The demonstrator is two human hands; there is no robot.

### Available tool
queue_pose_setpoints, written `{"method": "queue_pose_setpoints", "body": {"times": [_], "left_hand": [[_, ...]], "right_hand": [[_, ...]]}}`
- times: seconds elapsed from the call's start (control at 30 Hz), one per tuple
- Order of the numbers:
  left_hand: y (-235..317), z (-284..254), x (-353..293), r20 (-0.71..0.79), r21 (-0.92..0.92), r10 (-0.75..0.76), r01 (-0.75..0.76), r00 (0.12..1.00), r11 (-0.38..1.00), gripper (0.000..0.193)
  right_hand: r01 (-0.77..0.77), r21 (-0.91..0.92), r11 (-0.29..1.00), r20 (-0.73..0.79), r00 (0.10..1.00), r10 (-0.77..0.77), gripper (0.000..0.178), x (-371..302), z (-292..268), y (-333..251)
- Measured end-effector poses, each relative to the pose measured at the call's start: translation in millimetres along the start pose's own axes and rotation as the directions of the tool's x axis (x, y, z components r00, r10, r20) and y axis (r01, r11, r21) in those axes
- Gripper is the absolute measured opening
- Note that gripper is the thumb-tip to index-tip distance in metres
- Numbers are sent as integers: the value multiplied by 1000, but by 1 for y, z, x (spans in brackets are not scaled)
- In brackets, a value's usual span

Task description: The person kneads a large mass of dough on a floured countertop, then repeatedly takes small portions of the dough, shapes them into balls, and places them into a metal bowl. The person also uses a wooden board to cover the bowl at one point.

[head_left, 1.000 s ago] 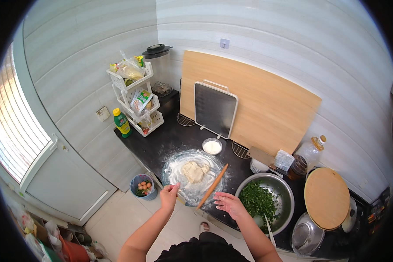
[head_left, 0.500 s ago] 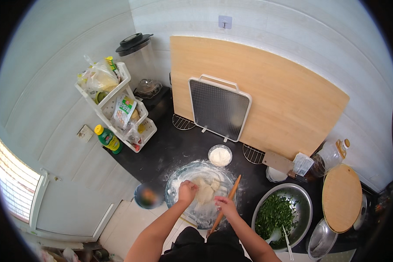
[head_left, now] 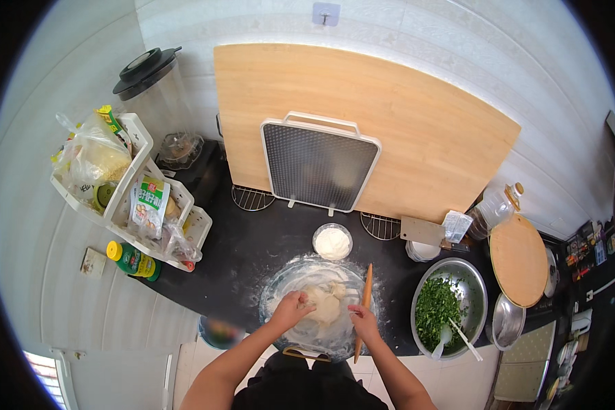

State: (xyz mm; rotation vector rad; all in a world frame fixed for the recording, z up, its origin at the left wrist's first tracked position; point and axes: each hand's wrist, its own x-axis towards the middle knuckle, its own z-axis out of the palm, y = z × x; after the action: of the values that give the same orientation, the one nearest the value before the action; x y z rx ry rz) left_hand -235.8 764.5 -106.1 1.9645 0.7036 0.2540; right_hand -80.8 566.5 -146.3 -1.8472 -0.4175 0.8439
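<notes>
- Two bare hands worked over a round floured board (head_left: 275, 279); a pale dough (head_left: 326, 307) lay near its middle, between them.
- The left hand (head_left: 291, 311) had its fingers curled at the dough's left edge; whether they pinched any could not be told.
- The right hand (head_left: 363, 324) was over the rolling pin (head_left: 368, 283), thumb and fingers drawn narrow; a grip could not be made out.
- By the look of it, flour was spread and dough formed, but the lump was uneven, neither rolled thin nor divided.
- A small clear bowl (head_left: 315, 240) beyond the board held white powder.
- A steel bowl (head_left: 476, 290) held chopped greens (head_left: 433, 309), with a pale spoon (head_left: 443, 339) in it.
- A tiered white rack (head_left: 142, 140) held bagged packets.
</notes>
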Motion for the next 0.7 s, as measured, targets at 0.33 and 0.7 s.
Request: {"method": "queue_pose_setpoints", "body": {"times": [0.33, 0.7], "left_hand": [[-25, -23, 6, -119, -93, -98, 87, 988, 992, 39], [-35, -50, -9, -183, -139, -139, 115, 973, 984, 28]], "right_hand": [[441, -391, 808, -35, 870, -491, 23, 91, 32, -114], [327, -844, 426, 227, 936, -271, 35, 206, 74, -90]]}}
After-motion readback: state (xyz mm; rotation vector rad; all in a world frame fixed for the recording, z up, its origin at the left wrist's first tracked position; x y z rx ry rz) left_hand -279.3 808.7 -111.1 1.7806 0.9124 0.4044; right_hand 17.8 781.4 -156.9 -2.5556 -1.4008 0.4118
